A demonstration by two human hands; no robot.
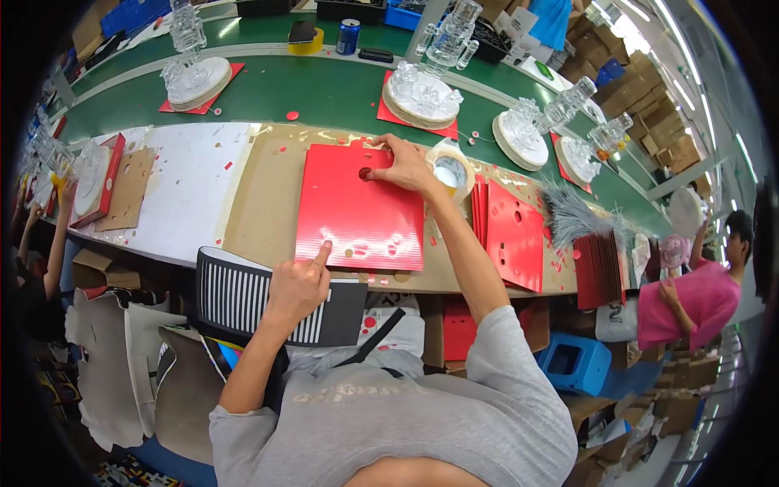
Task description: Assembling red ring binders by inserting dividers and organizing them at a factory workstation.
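Observation:
A flat red corrugated cardboard sheet, with small punched holes near its top edge, lies in front of me on the table. My right hand grips its far edge, fingers curled over the edge and thumb beside the dark round hole. At the near edge, the index finger of my left hand is stretched out and touches the sheet; its other fingers are bent and hold nothing visible. A roll of tape sits just right of the sheet, partly behind my right forearm.
More red sheets lean at the right, beside grey wire-like strands. Beyond, a green conveyor carries clear glass-like pieces on white discs. A black-and-white striped panel overhangs the near edge. Coworkers stand at both sides.

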